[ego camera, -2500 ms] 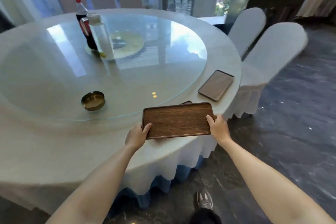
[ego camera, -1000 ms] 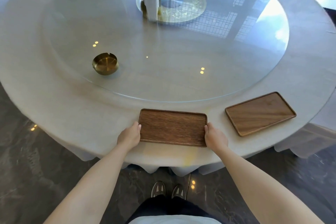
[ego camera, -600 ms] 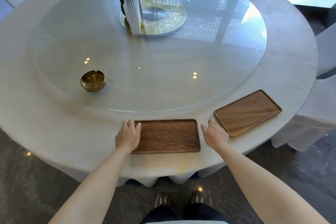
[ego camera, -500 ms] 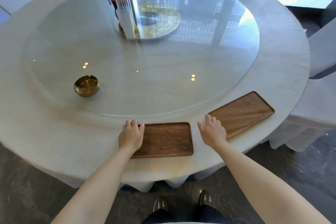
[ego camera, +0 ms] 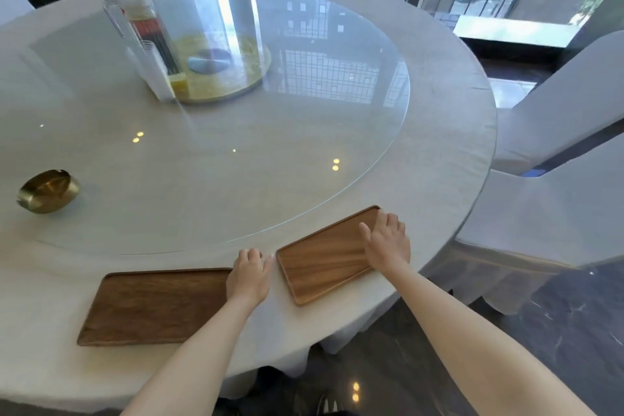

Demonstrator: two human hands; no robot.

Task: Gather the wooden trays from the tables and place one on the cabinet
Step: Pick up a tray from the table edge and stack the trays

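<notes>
Gathering is the step in hand: my right hand (ego camera: 388, 243) lies flat and open on the far end of the lighter tray (ego camera: 324, 257), my left hand (ego camera: 249, 275) open at its near corner, gripping nothing yet. The darker tray (ego camera: 152, 306) rests just beside on the table (ego camera: 439, 132). Next, I judge, both hands must pinch the lighter tray's ends and lift it onto the darker one.
</notes>
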